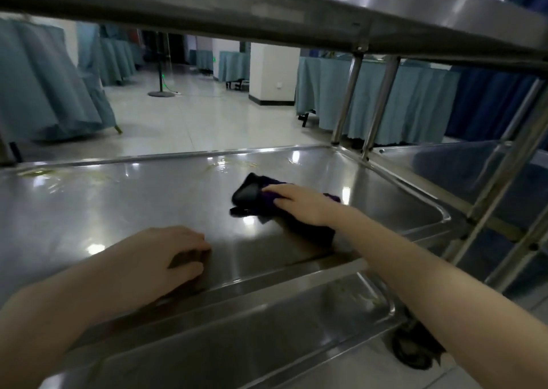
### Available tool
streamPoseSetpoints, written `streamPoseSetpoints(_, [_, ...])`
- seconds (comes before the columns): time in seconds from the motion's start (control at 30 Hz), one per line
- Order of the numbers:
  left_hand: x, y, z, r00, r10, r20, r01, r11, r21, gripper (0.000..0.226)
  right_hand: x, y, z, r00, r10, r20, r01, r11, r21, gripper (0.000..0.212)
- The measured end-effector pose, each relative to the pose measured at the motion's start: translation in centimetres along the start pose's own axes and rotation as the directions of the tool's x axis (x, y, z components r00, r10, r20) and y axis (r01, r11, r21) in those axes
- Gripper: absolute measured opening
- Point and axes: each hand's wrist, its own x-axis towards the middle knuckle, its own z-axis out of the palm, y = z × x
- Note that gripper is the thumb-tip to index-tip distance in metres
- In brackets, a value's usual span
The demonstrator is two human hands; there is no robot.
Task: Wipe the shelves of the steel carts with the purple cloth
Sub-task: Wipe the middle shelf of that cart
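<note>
**Right hand flat on the cloth, bare steel to its left**

Our right hand (299,205) presses the purple cloth (267,200) with fingers laid flat, not clenched. The cloth lies on the right part of the cart's middle shelf (118,199), near the right rim. Our left hand (166,255) rests by the front edge, holding nothing. Most of the shelf lies left of the cloth, so the next stroke likely runs leftward.
</note>
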Motion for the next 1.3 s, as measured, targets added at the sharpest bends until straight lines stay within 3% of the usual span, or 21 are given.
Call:
streamPoseSetpoints(0.1, [-2.0, -1.8, -1.0, 1.0, -0.018, -0.025, 0.018, 1.0, -0.004, 0.039, 1.4, 1.1, -1.3, 0.918, 0.37, -0.142, -0.386, 0.915, -0.113, 0.042])
streamPoseSetpoints(0.13, [-2.5, -2.4, -1.2, 0.999, -0.027, -0.032, 0.027, 1.0, 0.004, 0.039, 2.1, 0.0, -0.9, 0.926, 0.348, -0.149, -0.371, 0.91, -0.182, 0.042])
streamPoseSetpoints(0.2, [-3.1, -3.6, -1.5, 0.999, -0.027, -0.025, 0.027, 1.0, 0.015, 0.038, 2.7, -4.4, 1.7, 0.988, 0.131, -0.082, -0.143, 0.976, -0.165, 0.042])
streamPoseSetpoints(0.27, [-3.2, -4.2, -1.7, 1.0, 0.0, -0.012, 0.0, 1.0, 0.017, 0.034, 2.2, -8.6, 4.4, 0.986, -0.162, -0.027, 0.157, 0.979, -0.13, 0.041])
streamPoseSetpoints(0.33, [-3.3, -4.8, -1.7, 1.0, 0.022, -0.008, -0.022, 1.0, 0.02, 0.032, 2.4, -9.5, 4.0, 0.977, -0.213, -0.001, 0.213, 0.976, -0.035, 0.041])
streamPoseSetpoints(0.43, [-4.4, -6.2, -1.5, 0.999, 0.032, -0.034, -0.032, 0.999, -0.011, 0.032, 2.9, -6.1, 1.9, 1.0, -0.013, 0.007, 0.013, 1.0, 0.013, 0.041])
streamPoseSetpoints(0.5, [-6.1, -7.6, -1.3, 0.998, 0.036, -0.052, -0.037, 0.999, -0.01, 0.035, 2.6, -3.3, 0.8, 0.971, 0.22, -0.094, -0.224, 0.974, -0.032, 0.042])
streamPoseSetpoints(0.57, [-7.9, -9.1, -1.3, 0.997, 0.036, -0.071, -0.036, 0.999, 0.001, 0.036, 2.3, -2.9, 1.1, 0.939, 0.309, -0.15, -0.327, 0.937, -0.122, 0.042])
streamPoseSetpoints(0.63, [-9.1, -10.0, -1.4, 0.995, 0.032, -0.093, -0.035, 0.999, -0.03, 0.033, 2.3, -4.8, 1.9, 0.967, 0.237, -0.094, -0.247, 0.962, -0.119, 0.044])
streamPoseSetpoints(0.73, [-8.8, -10.1, -1.6, 0.994, 0.041, -0.105, -0.044, 0.999, -0.025, 0.033, 1.2, -10.3, 3.8, 1.0, -0.013, -0.025, 0.011, 0.995, -0.101, 0.046])
streamPoseSetpoints(0.83, [-7.9, -10.2, -1.2, 0.988, 0.024, -0.15, -0.021, 1.0, 0.023, 0.04, -1.0, -15.2, 6.3, 0.963, -0.267, -0.026, 0.262, 0.956, -0.131, 0.046])
streamPoseSetpoints(0.9, [-8.0, -10.5, -0.8, 0.985, -0.019, -0.174, 0.019, 1.0, 0.001, 0.04, -1.6, -15.6, 6.5, 0.953, -0.303, 0.005, 0.303, 0.95, -0.076, 0.046])
streamPoseSetpoints(0.97, [-8.3, -10.7, -0.5, 0.981, -0.057, -0.185, 0.049, 0.998, -0.045, 0.037, -1.5, -13.4, 5.1, 0.972, -0.233, 0.028, 0.234, 0.972, -0.011, 0.045])
streamPoseSetpoints(1.07, [-8.4, -10.7, -0.4, 0.979, -0.078, -0.188, 0.067, 0.996, -0.065, 0.037, -1.8, -6.3, 1.9, 0.997, 0.074, -0.038, -0.076, 0.996, -0.049, 0.044])
streamPoseSetpoints(1.17, [-8.4, -10.6, -0.4, 0.98, -0.086, -0.182, 0.077, 0.995, -0.06, 0.041, -3.8, -0.2, -0.7, 0.905, 0.411, -0.113, -0.422, 0.901, -0.099, 0.044])
streamPoseSetpoints(1.23, [-8.7, -10.4, -0.4, 0.979, -0.085, -0.185, 0.078, 0.996, -0.046, 0.042, -4.2, 0.1, -1.0, 0.871, 0.478, -0.113, -0.488, 0.867, -0.1, 0.044])
streamPoseSetpoints(1.3, [-9.0, -10.2, -0.2, 0.977, -0.077, -0.201, 0.07, 0.997, -0.04, 0.042, -3.6, -3.3, 0.1, 0.909, 0.402, -0.106, -0.41, 0.909, -0.068, 0.044])
